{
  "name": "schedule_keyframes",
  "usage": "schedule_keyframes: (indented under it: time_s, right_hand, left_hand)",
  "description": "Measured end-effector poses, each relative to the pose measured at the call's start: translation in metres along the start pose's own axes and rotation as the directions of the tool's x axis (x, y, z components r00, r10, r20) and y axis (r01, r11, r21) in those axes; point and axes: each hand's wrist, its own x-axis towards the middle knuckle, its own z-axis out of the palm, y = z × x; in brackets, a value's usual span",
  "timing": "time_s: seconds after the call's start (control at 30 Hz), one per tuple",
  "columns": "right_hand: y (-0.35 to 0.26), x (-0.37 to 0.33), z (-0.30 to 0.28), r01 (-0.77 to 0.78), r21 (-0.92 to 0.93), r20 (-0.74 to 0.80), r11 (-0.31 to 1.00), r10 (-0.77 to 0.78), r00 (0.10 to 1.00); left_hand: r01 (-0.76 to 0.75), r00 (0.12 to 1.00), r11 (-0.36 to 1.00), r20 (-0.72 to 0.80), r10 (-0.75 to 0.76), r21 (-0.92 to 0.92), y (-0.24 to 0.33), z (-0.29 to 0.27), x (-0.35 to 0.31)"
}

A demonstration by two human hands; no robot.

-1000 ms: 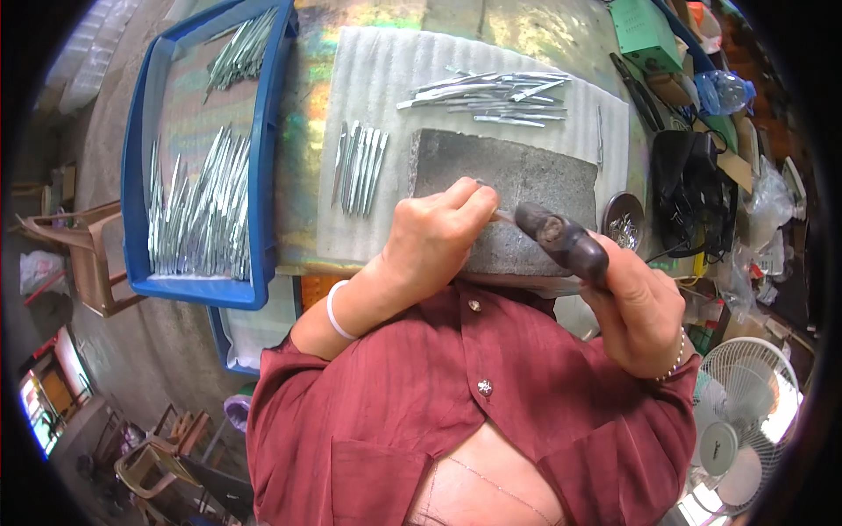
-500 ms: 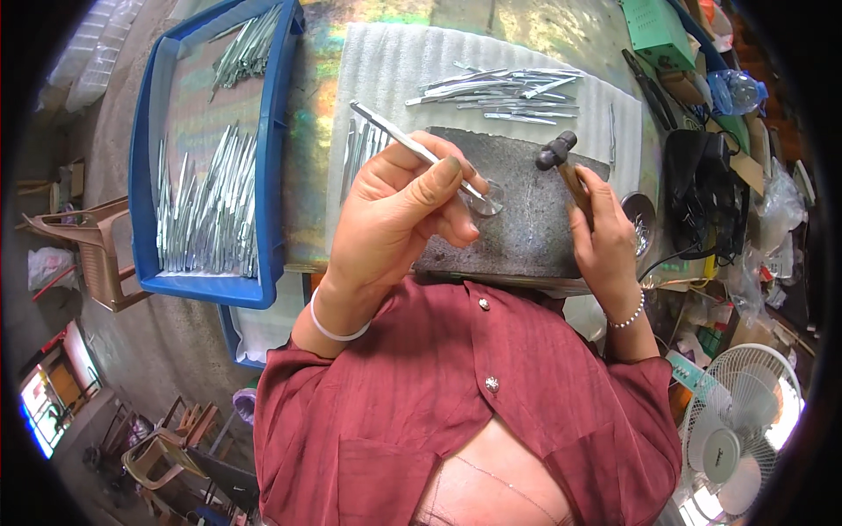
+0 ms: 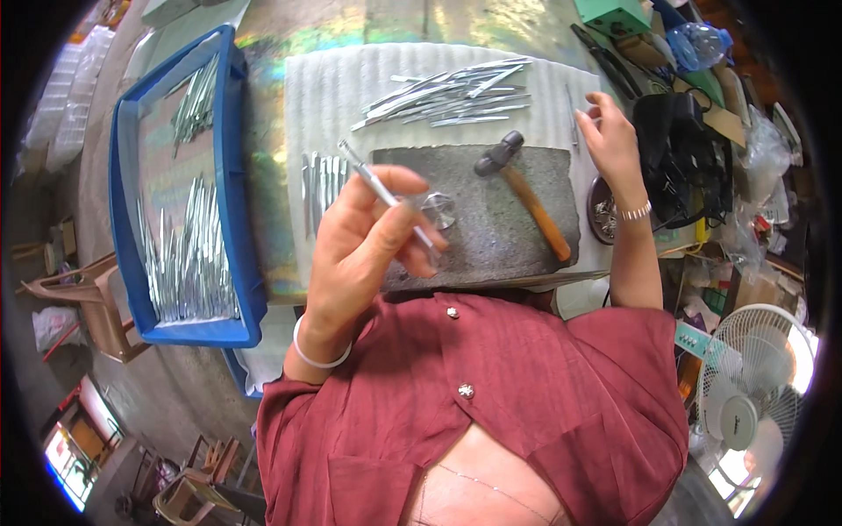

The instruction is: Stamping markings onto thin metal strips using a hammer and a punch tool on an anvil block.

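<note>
My left hand (image 3: 364,237) pinches a slim silvery metal rod (image 3: 377,186), which tilts with its upper end toward the far left. Beside those fingers, a small round shiny metal disc (image 3: 438,211) rests on the dark slab (image 3: 474,250). A hammer (image 3: 533,213) with a dark head and wooden handle lies on the slab, apart from both hands. Over the foam's right edge is my right hand (image 3: 611,140), empty, its fingers apart and close to a single thin metal rod (image 3: 573,114). Several similar rods (image 3: 447,96) form a loose pile beyond the slab.
White foam sheet (image 3: 324,74) lies under the slab and rods. A blue tray (image 3: 250,254) of rods stands at left. To the right are a round dish (image 3: 601,215) of small metal parts, a black bag-like object (image 3: 667,140), a plastic bottle (image 3: 699,46) and a fan (image 3: 745,386).
My right hand has let go of the hammer, now lying on the slab, and has moved away to the far right. The left hand still holds its rod. The view has shifted slightly.
</note>
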Motion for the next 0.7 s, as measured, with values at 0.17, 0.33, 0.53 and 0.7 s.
schedule_keyframes:
  time_s: [0.17, 0.33, 0.53, 0.7]
  right_hand:
    - [0.036, 0.039, 0.028, -0.078, -0.193, 0.101, 0.978, 0.099, 0.99]
    - [0.041, 0.051, 0.031, -0.01, -0.276, 0.166, 0.961, 0.058, 0.984]
    - [0.052, 0.04, 0.004, -0.022, -0.072, 0.189, 0.997, 0.035, 0.981]
    - [0.044, 0.03, 0.013, -0.004, -0.06, 0.18, 0.998, 0.014, 0.984]
  left_hand:
    - [-0.088, 0.988, 0.958, -0.095, 0.118, 0.272, -0.003, 0.001, -0.007]
    - [-0.04, 0.988, 0.958, -0.135, 0.081, 0.283, 0.004, 0.007, -0.012]
    - [-0.009, 1.0, 0.96, -0.008, 0.012, 0.281, 0.003, 0.002, -0.009]
    - [-0.147, 0.988, 0.917, 0.017, 0.151, 0.371, -0.009, 0.008, -0.004]
